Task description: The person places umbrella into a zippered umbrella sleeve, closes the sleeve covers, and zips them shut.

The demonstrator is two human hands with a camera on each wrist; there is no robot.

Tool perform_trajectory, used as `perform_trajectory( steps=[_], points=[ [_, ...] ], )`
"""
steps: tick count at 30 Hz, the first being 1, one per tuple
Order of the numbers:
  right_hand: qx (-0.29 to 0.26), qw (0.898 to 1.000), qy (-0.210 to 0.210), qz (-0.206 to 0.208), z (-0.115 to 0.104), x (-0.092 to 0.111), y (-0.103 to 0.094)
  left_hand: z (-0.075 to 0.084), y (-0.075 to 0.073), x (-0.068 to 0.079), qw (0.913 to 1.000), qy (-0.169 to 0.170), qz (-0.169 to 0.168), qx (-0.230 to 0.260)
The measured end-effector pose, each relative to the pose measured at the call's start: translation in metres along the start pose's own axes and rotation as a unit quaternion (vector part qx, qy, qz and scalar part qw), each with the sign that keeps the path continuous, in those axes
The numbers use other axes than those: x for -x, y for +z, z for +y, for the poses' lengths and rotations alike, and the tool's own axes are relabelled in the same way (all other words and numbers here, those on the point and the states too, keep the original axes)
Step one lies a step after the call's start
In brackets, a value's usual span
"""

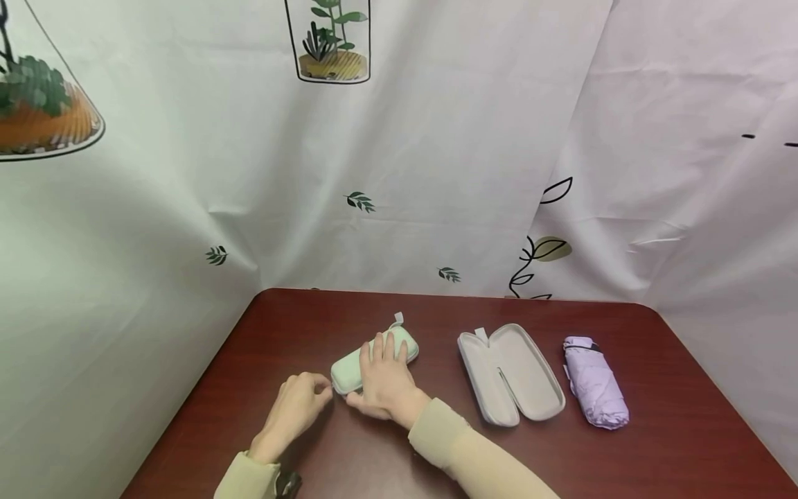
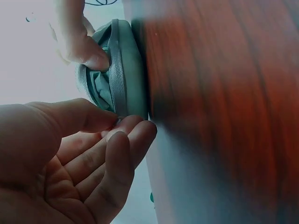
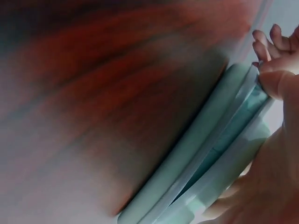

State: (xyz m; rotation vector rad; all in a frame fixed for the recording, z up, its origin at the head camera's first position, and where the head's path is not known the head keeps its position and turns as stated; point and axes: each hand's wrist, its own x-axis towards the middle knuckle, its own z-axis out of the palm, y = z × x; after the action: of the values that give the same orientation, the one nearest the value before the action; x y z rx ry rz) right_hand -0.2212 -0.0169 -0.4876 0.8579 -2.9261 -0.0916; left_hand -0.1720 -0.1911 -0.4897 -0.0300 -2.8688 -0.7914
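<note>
I have the left hand (image 1: 296,409) pinching a small zipper pull (image 2: 119,120) at the end of the part-unzipped mint case (image 1: 348,369), right hand (image 1: 388,384) laid across its top, fingers spread. Farther right on the bench (image 1: 280,326): open eyeglass case (image 1: 531,378), folded lilac umbrella (image 1: 595,384).

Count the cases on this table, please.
2: a mint-green case left of centre on the table, and an open off-white case to its right, beside the lilac umbrella. Any beyond the frame can't be seen.

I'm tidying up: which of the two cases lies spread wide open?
The pale grey case, on the person's right, with both halves laid apart. The mint green case, under the right hand, gapes only partly along its zip.
</note>
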Motion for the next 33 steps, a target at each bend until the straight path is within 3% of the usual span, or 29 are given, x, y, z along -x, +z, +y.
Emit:
perform_trajectory(
  steps=[13,21,26,30,33],
  points=[
    [0.07,0.997,-0.012,-0.007,-0.004,0.003,-0.001,0.011,0.003,0.014,0.9998,0.019,-0.002,0.011],
    [0.025,0.995,-0.044,-0.086,0.007,0.001,-0.016,0.017,0.006,0.019,0.9995,0.029,-0.004,0.015],
    [0.067,0.99,-0.077,-0.1,0.018,-0.005,-0.023,0.015,0.007,0.017,0.9996,0.024,0.002,0.017],
    [0.108,0.986,-0.108,-0.074,0.029,-0.011,-0.024,0.013,0.008,0.014,0.998,0.009,-0.033,0.054],
    [0.119,0.983,-0.124,-0.057,0.036,-0.016,-0.025,0.011,0.006,0.011,0.9895,-0.009,-0.082,0.119]
  ],
)
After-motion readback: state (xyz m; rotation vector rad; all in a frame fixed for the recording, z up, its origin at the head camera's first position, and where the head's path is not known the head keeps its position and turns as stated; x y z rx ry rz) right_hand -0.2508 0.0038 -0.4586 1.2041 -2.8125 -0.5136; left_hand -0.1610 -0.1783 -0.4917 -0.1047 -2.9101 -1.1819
